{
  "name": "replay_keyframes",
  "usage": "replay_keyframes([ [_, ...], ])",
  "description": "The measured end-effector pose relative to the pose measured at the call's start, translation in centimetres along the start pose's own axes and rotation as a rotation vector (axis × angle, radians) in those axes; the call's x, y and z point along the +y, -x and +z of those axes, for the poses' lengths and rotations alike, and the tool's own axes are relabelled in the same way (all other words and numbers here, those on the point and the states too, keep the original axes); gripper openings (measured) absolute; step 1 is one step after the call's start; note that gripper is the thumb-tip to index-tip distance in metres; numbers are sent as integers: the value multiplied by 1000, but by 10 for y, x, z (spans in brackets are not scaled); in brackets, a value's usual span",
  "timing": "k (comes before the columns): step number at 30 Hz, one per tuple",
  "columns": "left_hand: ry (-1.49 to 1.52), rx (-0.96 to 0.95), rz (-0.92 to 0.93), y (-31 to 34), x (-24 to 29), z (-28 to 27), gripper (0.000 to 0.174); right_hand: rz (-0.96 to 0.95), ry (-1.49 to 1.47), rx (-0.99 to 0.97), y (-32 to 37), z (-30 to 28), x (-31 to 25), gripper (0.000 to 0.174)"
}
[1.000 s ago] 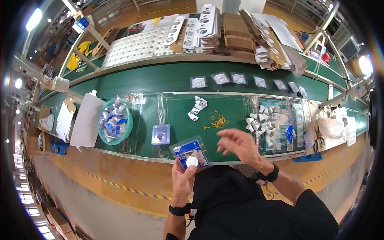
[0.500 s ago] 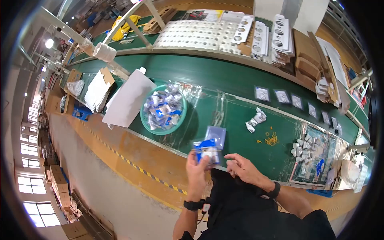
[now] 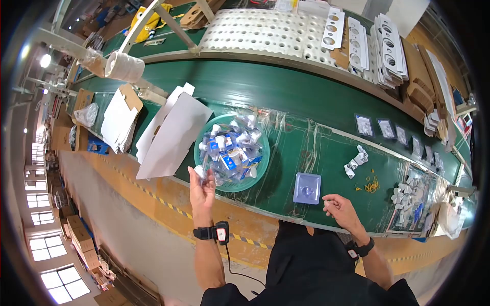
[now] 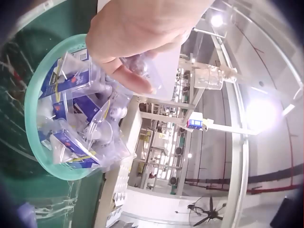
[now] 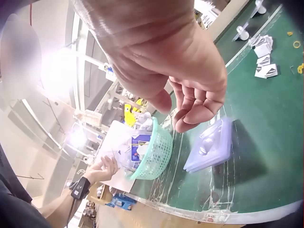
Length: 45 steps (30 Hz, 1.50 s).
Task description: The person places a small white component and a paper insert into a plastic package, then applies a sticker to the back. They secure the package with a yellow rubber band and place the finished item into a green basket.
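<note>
My left hand point(image 3: 202, 198) is at the near left rim of a green basket point(image 3: 264, 162). It holds a clear plastic blister pack point(image 4: 154, 78), partly hidden by the hand. Blue-and-white carded packs point(image 4: 71, 142), some banded in yellow, fill the basket. My right hand point(image 3: 343, 210) hovers by the front edge of the bench, fingers loosely curled with nothing between them. Just left of it lies a clear plastic blister shell point(image 3: 307, 188), which the right wrist view shows as a small stack below the fingers.
Folded white cards point(image 3: 356, 162) and yellow rubber bands point(image 3: 372, 184) lie to the right, with white parts point(image 3: 404, 194) beyond. Several packs point(image 3: 364, 125) rest on the belt behind. White cardboard sheets point(image 3: 173, 132) lean left of the basket.
My left hand has carried the banded pack leftward from in front of me to the basket. The right hand has drawn away from the pack and stays near the bench edge. The head view has swung left.
</note>
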<state>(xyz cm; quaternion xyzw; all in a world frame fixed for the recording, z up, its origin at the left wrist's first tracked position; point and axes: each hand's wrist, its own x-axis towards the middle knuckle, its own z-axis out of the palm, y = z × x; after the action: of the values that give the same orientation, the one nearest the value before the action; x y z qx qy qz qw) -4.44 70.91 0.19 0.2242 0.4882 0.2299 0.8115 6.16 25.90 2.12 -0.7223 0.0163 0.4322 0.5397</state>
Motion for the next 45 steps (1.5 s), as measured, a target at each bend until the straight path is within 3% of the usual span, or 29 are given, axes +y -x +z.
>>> replay_keyframes([
  [4, -1126, 148, 255, -6, 1, 27, 52, -14, -58, 38, -1, 7, 12, 29],
  [5, -1043, 104, 501, -36, -5, 0, 48, -62, -112, 37, -4, 10, 25, 29],
  [7, -1495, 10, 399, -79, 24, -31, 50, -132, -21, 102, 0, 4, 29, 28],
  [8, -1476, -72, 612, -87, 29, -43, 60, -129, 65, 169, 7, -2, 26, 27],
  [9, -1498, 43, 376, -39, 32, 10, 71, -133, 151, 188, 7, -16, 25, 26],
  [11, -1764, 304, 376, -48, 26, 9, 78, -135, 193, 383, 4, -46, 49, 24],
  [14, -1765, 285, 255, -14, 36, 41, 76, -106, 165, 624, -7, -101, 92, 20],
  [16, -1852, 290, 592, 13, 31, 41, 71, -72, 281, 712, -1, -135, 103, 21],
  [17, -1893, 310, 772, 24, 38, 36, 68, -164, 448, 789, -3, -146, 112, 21],
  [18, -1781, 309, 993, 22, 36, 15, 52, -141, 395, 780, -4, -154, 115, 19],
  [20, -1650, 115, 1180, 83, -11, 48, 35, -151, 331, 699, -12, -141, 113, 17],
  [22, -1587, -72, 877, 123, -66, 61, 26, -208, 358, 593, -8, -141, 107, 17],
  [26, -1507, -486, 623, 198, -208, 111, 26, -309, 317, 474, 2, -146, 127, 17],
  [28, -1669, -679, 611, 198, -262, 117, 27, -281, 299, 356, 20, -160, 125, 19],
  [31, -1395, -592, 252, 170, -332, 167, 33, -375, 354, 387, 47, -199, 145, 21],
  [32, -1414, -603, 295, 150, -349, 186, 33, -281, 348, 404, 65, -214, 137, 21],
  [34, -1715, -517, 868, 120, -386, 226, 37, -289, 254, 441, 91, -244, 144, 20],
  [36, -1701, -787, 1297, 107, -408, 267, 52, -180, 229, 462, 115, -265, 154, 20],
  [39, -1835, -867, 1284, 86, -454, 299, 68, -79, 162, 491, 129, -281, 184, 20],
  [42, -1831, -987, 1566, 24, -501, 310, 75, -64, 125, 609, 149, -277, 205, 21],
  [43, -1789, -1008, 1493, 16, -511, 315, 68, -59, 128, 660, 159, -274, 208, 21],
  [44, -1882, -913, 1407, 29, -513, 321, 56, -35, 75, 673, 166, -272, 207, 20],
  [45, -1884, -831, 1456, 33, -513, 324, 47, -9, 60, 682, 174, -273, 198, 20],
])
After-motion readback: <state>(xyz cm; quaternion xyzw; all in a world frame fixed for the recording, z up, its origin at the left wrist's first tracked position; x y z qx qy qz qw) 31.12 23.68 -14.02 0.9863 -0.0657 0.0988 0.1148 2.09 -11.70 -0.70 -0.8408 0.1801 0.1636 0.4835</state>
